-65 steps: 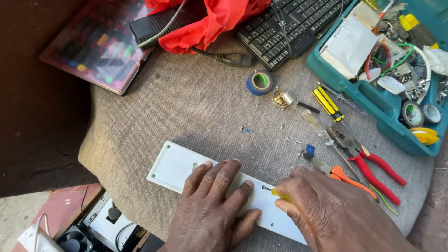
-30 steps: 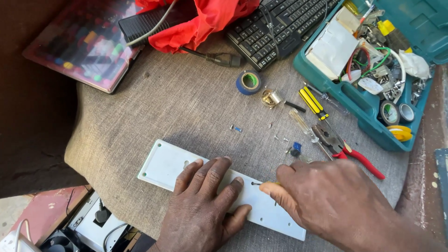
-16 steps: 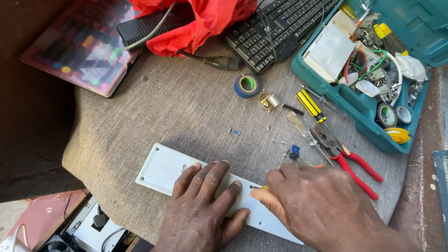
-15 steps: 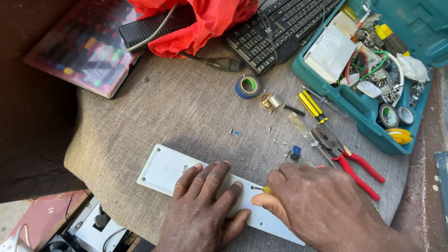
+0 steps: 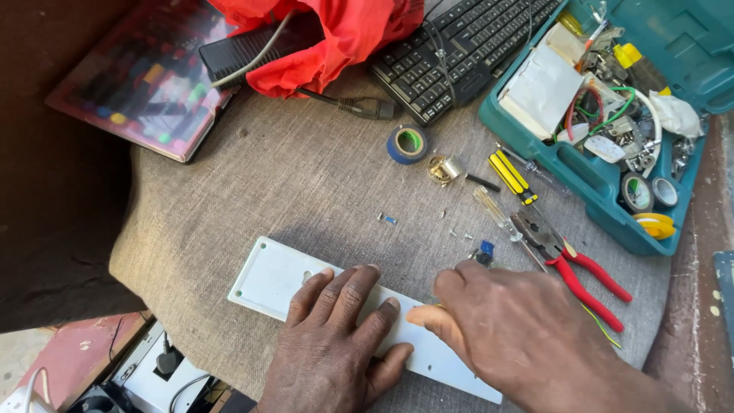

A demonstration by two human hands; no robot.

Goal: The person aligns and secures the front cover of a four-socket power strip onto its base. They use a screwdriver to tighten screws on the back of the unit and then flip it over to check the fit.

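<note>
Left hand [image 5: 336,344] presses flat, fingers spread, on the white rectangular panel [image 5: 267,279] at lower centre; right hand [image 5: 520,336] is curled, grip unclear.

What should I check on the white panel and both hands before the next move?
1. Left hand flat on white panel: ok.
2. Panel lies flat on burlap cloth: ok.
3. Right hand on panel's right part: ok.
4. Tool in right hand: cannot tell, fingers hide it.
5. Loose small screws lie apart from both hands: ok.
6. Red-handled pliers beside right hand, untouched: ok.
</note>
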